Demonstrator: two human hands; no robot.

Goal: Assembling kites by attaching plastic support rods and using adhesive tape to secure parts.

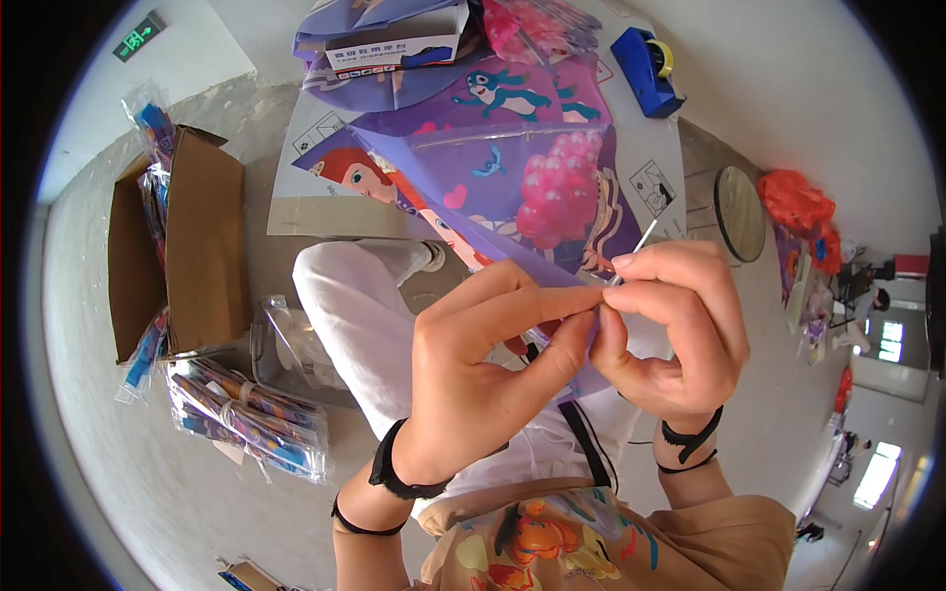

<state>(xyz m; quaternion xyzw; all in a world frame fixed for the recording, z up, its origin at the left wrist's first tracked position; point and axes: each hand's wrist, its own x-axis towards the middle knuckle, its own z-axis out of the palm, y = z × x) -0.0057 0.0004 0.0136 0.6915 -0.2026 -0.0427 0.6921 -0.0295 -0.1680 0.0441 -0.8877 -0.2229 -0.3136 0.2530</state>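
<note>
My left hand (493,345) is closed, thumb and forefinger pinching the corner of a purple printed sheet (473,167). The sheet, thin and glossy, carries cartoon figures and a pink balloon cluster; it runs from the table down to my fingers. Against that same corner, my right hand (680,325) closes its fingertips on a thin white stick (646,234). The stick's upper end points up and to the right; its lower end is hidden among the fingers. Both hands' fingertips almost meet above my lap.
On the table (296,212) are an open dispenser box (394,49), pink-printed packets (532,30) and a blue tape dispenser (645,74). Left on the floor stand a cardboard box (207,251) and bundled plastic-wrapped packages (251,414). A round stool (739,215) and red bag (796,212) are right.
</note>
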